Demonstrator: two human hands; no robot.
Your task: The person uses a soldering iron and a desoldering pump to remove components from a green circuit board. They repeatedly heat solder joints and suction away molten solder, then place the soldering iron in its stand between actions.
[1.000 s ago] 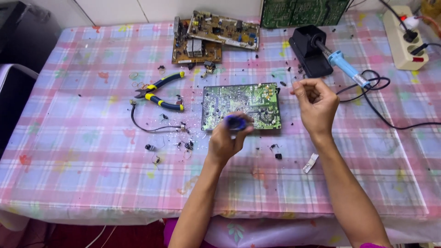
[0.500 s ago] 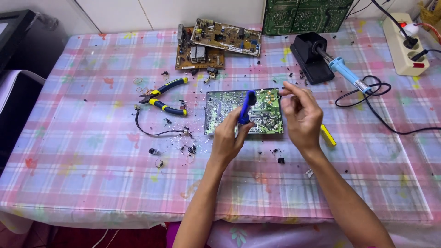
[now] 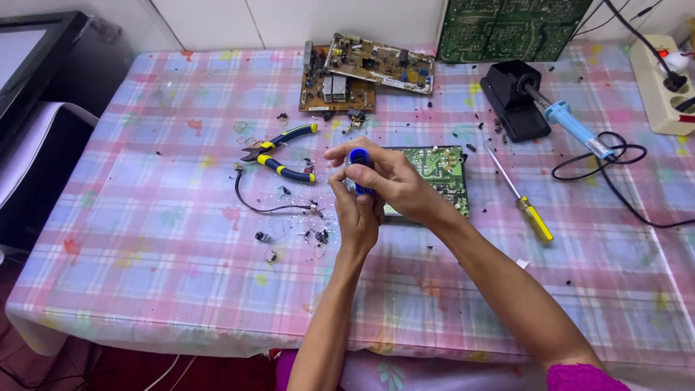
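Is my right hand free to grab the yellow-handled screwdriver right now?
Probably not at once. The right hand is wrapped over the blue tool together with the left hand. The screwdriver lies to its right on bare tablecloth with nothing in between, so letting go would open the way.

Pliers (image 3: 281,150) left of circuit board (image 3: 441,170), screwdriver (image 3: 523,197) right, soldering iron (image 3: 572,124) behind

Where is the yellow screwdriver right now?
In the head view, the yellow-handled screwdriver lies on the checked tablecloth right of the green circuit board, below the black soldering iron stand. Neither hand touches it.
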